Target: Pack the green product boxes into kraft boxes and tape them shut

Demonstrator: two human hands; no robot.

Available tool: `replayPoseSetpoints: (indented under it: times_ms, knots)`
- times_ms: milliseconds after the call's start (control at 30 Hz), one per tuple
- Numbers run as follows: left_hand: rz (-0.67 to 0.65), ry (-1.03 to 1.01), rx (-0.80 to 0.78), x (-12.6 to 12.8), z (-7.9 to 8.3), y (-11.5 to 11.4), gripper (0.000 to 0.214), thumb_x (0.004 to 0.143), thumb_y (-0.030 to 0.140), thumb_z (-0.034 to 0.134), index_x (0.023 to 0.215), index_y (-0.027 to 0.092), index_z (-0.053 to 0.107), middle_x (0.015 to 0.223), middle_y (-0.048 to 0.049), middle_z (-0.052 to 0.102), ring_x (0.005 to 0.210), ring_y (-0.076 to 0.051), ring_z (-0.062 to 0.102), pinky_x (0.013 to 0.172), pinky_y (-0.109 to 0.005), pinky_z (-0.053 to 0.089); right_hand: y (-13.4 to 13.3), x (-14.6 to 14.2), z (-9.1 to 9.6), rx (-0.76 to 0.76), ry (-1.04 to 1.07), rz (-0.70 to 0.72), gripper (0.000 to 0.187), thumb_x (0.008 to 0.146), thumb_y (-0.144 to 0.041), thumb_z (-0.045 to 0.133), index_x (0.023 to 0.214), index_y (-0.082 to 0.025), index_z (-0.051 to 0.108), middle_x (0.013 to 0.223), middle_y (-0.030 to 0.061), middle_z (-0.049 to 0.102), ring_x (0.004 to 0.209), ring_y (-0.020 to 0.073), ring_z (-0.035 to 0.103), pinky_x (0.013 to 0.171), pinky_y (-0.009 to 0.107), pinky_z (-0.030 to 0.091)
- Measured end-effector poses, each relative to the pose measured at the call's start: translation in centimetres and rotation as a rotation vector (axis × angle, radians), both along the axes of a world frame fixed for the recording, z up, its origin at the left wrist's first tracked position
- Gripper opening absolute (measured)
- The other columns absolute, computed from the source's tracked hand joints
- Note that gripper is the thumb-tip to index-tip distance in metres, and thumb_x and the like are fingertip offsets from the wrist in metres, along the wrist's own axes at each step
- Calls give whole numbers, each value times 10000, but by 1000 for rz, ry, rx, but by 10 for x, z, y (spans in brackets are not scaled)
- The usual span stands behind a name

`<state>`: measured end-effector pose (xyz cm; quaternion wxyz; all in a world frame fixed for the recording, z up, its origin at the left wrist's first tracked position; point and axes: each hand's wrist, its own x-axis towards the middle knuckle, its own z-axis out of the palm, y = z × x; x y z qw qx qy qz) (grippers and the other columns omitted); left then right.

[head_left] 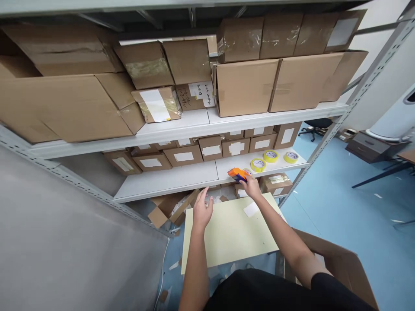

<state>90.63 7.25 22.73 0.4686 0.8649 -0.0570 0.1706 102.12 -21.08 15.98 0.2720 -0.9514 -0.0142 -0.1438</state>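
My right hand (251,186) grips an orange and dark blue tape dispenser (237,174) just in front of the shelf's lower white board. Part of a tape roll shows behind the dispenser, close to my fingers. Over the far left edge of the pale yellow table (233,233), my left hand (202,210) is raised with its fingers apart and nothing in it. A white slip of paper (251,209) lies on the table beside my right forearm. Yellow tape rolls (258,164) rest on the shelf board (175,181) to the right of the dispenser.
Cardboard boxes (249,88) fill the upper shelf (194,123), and smaller labelled boxes line the back of the lower one. An opened carton (162,211) sits below at left. A large carton (340,263) stands by my right arm. A grey wall (65,237) borders the left side.
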Motion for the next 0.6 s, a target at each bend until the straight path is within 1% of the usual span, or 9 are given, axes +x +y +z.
replayPoseSetpoints:
  times_ms: [100,167,233,300,367,467,600]
  knots:
    - [40,4,38,-6,5,-9,492,997,314,536,1486,264,563,1459,-118,602,1169,-236,674,903,-379,617,-5,42,13,-141,91,36,312,996,-313,592,1231,-125,674,1227,216,718,1208,349,597,1012,424,429]
    - [67,4,63,-13,7,-14,496,1005,332,535,1496,272,555,1481,-117,588,1203,-243,665,907,-376,618,-6,66,15,-175,145,65,293,982,-270,600,1212,-105,674,1225,233,717,1229,353,580,1030,433,409]
    - [95,-1,86,-21,9,-17,488,1007,342,537,1491,276,562,1481,-118,591,1213,-245,664,900,-374,622,-6,84,12,-160,157,91,262,954,-221,606,1170,-95,683,1208,247,720,1253,363,560,1058,461,387]
    - [128,-8,103,-30,9,-18,466,1008,343,537,1466,275,587,1457,-119,611,1212,-245,667,896,-378,626,-6,94,5,-88,100,102,265,914,-190,621,1152,-95,689,1188,254,723,1277,377,534,1096,505,352]
    - [171,-6,118,-39,8,-19,438,1008,342,537,1433,270,615,1430,-118,631,1222,-249,664,901,-389,627,-5,97,-1,14,-9,104,336,874,-184,633,1197,-106,681,1215,251,711,1288,388,509,1117,546,327]
    - [228,10,132,-50,5,-21,416,1010,354,533,1402,261,636,1423,-120,638,1244,-258,657,914,-405,626,0,85,-6,134,-133,141,467,858,-214,613,1316,-127,642,1310,230,671,1286,402,494,1105,578,351]
    - [272,33,137,-62,-3,-26,399,1012,372,530,1372,257,657,1418,-124,645,1261,-267,654,891,-395,631,14,51,-6,223,-202,322,476,890,-272,574,1347,-159,644,1314,182,673,1245,378,536,1092,539,421]
